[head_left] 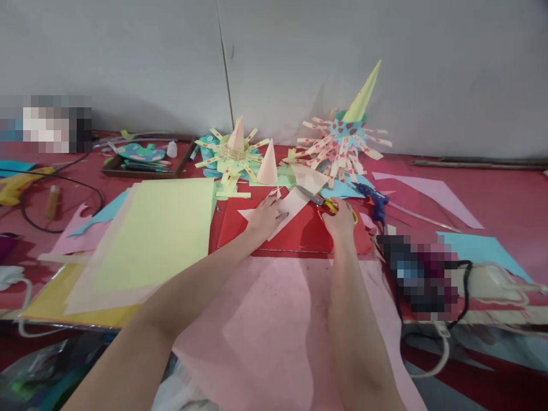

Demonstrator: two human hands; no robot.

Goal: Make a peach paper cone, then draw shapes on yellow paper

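My left hand lies on a pale pink paper piece, its fingers stretched out and the thumb apart. Small pointed bits of the same pale paper show around its fingertips. In my right hand is a pair of scissors with yellow handles. The scissors' grey blades point left over the paper, towards my left hand; whether they touch it I cannot tell. Beneath both hands is a red board. Just behind it stands a pale pink paper cone.
Decorated paper cone hats with fringed strips stand at the back. A blue glue gun lies right of my right hand. Yellow sheets are stacked at left, before a brown tray. Pink paper hangs over the near edge.
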